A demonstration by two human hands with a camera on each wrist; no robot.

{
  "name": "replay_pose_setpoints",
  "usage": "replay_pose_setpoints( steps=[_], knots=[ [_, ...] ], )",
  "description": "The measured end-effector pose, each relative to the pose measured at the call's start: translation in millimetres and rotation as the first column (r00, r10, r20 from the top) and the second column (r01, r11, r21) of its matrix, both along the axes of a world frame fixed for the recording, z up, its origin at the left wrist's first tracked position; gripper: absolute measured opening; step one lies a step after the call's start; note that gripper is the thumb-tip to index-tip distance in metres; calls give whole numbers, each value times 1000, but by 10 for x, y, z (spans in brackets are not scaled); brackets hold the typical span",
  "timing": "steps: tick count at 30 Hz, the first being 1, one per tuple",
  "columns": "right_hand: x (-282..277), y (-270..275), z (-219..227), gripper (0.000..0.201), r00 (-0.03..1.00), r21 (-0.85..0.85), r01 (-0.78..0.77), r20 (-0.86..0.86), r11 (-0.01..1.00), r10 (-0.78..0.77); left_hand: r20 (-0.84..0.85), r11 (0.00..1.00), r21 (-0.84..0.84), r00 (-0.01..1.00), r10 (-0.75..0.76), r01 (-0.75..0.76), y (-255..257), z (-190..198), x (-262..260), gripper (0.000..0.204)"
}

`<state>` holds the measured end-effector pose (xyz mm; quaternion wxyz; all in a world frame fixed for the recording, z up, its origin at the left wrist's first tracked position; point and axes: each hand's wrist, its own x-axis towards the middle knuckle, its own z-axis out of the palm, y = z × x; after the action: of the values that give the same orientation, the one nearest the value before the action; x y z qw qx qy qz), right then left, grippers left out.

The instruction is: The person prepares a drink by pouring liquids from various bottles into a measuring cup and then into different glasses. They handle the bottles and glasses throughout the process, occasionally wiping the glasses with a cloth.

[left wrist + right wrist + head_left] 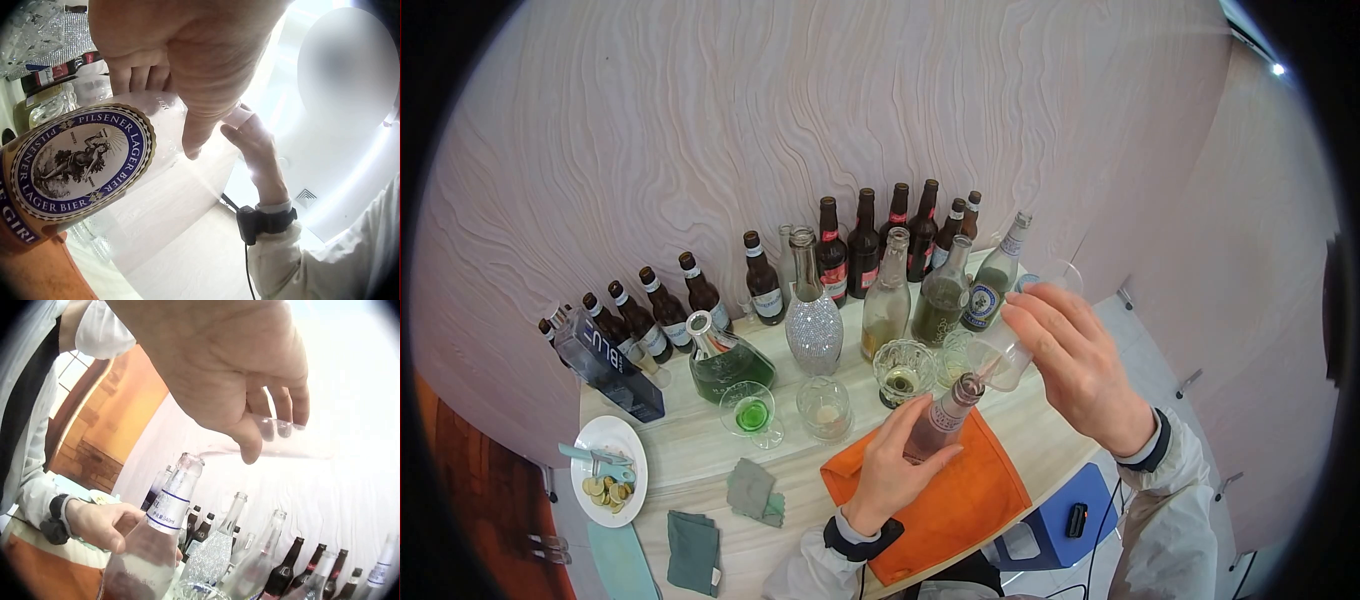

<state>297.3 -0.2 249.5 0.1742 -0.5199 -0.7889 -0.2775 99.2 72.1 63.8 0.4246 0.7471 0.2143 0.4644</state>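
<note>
My left hand [890, 478] grips a clear glass beer bottle [940, 425] around its body, over an orange cloth [990, 500]. Its oval blue-and-white label [84, 159] faces the left wrist camera, and liquid shows low inside in the right wrist view. Above it, my right hand [1072, 358] holds a clear cup [1003, 364] between thumb and fingers. The cup lies tipped nearly level, its narrow lip [215, 450] right at the bottle's mouth [192, 459]. Just behind the bottle stands a cut-glass bowl [904, 370] with some liquid.
Brown beer bottles [863, 245] line the back by the wall. Closer in are a rhinestone-covered bottle [814, 335], a green-filled flask [735, 372], and a stemmed glass [745, 405]. At left are a plate [637, 440] with lemon slices and folded grey cloths [692, 552]. A blue stool [1055, 530] stands below.
</note>
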Motion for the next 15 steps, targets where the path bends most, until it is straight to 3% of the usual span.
replay_pose_setpoints(
  steps=[10,15],
  knots=[
    [-249,-29,171,39,947,106,-1,320,994,-33,5,1000,27,1000,8,-8,-1,8,-3,72],
    [-309,7,219,35,935,96,-55,354,994,17,23,1000,21,1000,10,-10,-7,-13,-3,72]
  ],
)
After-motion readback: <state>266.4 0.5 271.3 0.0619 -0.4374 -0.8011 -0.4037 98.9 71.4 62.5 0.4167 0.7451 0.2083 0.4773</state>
